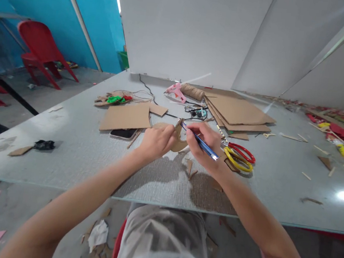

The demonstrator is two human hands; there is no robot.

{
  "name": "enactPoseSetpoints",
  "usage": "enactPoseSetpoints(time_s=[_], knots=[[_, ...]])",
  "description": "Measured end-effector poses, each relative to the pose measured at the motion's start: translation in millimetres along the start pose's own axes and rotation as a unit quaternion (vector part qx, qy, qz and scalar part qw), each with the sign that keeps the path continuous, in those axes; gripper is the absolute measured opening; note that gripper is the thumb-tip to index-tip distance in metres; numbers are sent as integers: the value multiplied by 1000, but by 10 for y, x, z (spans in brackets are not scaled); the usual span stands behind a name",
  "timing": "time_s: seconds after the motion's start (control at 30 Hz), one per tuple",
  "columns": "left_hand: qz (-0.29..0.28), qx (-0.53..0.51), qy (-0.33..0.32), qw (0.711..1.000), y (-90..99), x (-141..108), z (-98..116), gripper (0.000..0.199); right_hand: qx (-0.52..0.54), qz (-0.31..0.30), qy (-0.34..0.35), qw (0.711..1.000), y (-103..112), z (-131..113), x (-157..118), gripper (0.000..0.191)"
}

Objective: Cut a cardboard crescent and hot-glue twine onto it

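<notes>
My left hand [159,141] is closed on a small curved cardboard piece [177,146], holding it just above the table. In my right hand [203,143] is a blue pen [204,146], its tip end at the upper part of that piece. Scissors [239,157] with red and yellow handles lie just right of my right hand, their blades partly hidden. Small cardboard scraps [189,169] rest on the table below my hands. Left of my left hand, a cardboard sheet [126,117] partly covers a phone [123,133].
Behind my hands are a pink glue gun [176,92], a twine roll [193,92] and stacked cardboard sheets [237,110]. Green and red bits [119,99] lie at the left. Sticks and a yellow tube [343,150] are scattered at the right. A grey panel [190,31] borders the table's back.
</notes>
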State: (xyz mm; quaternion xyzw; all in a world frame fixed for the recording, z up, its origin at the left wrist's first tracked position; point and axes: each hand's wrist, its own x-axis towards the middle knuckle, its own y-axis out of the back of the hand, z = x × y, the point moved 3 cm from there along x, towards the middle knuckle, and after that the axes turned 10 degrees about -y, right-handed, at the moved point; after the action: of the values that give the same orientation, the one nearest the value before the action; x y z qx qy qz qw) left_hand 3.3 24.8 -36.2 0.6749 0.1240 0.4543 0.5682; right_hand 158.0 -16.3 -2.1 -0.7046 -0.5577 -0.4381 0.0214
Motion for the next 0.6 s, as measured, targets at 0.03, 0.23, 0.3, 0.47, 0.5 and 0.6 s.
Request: enactPoseSetpoints(time_s=[0.03,0.23,0.3,0.47,0.5,0.6], knots=[[4,0,5,1000,-7,-1,-4,25,-5,0,0,1000,-28,19,-7,14],[34,3,40,999,-87,-4,-18,38,-3,19,-12,1000,-209,115,-81,15],[42,5,45,998,-111,-2,-24,41,-3,25,-8,1000,-231,113,-95,15],[79,18,40,996,-134,6,-40,43,-1,33,-10,999,-216,79,-109,15],[80,19,42,996,-138,8,-42,43,-4,30,-14,999,-211,73,-109,15],[71,17,52,996,-146,16,-44,42,-18,21,-23,999,-195,55,-111,16]])
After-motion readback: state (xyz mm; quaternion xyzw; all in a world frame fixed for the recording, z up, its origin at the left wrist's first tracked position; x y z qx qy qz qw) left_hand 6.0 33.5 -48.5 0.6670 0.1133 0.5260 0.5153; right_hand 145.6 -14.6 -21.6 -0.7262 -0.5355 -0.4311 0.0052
